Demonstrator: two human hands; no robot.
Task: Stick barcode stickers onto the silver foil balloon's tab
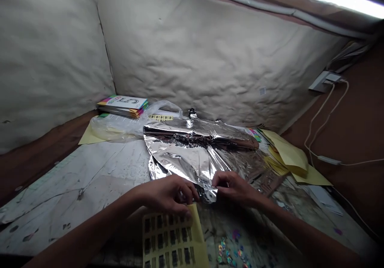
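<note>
A shiny silver foil balloon (177,158), flat and creased, lies across the middle of the table. Its narrow tail end points toward me. My right hand (232,186) pinches that tail between thumb and curled fingers. Just left of it, my left hand (171,194) has its fingers bent and its thumb over the top edge of a yellow sheet of dark stickers (168,240). The sheet reaches down to the bottom of the view. Whatever lies under the left fingers is hidden.
Small iridescent pieces (231,254) lie scattered near the front edge. Behind are a stack of colourful printed packets (123,102) and a clear plastic bag (117,128). Yellow papers (288,152) lie at right, near white cables (312,128) hanging from a wall socket (325,81).
</note>
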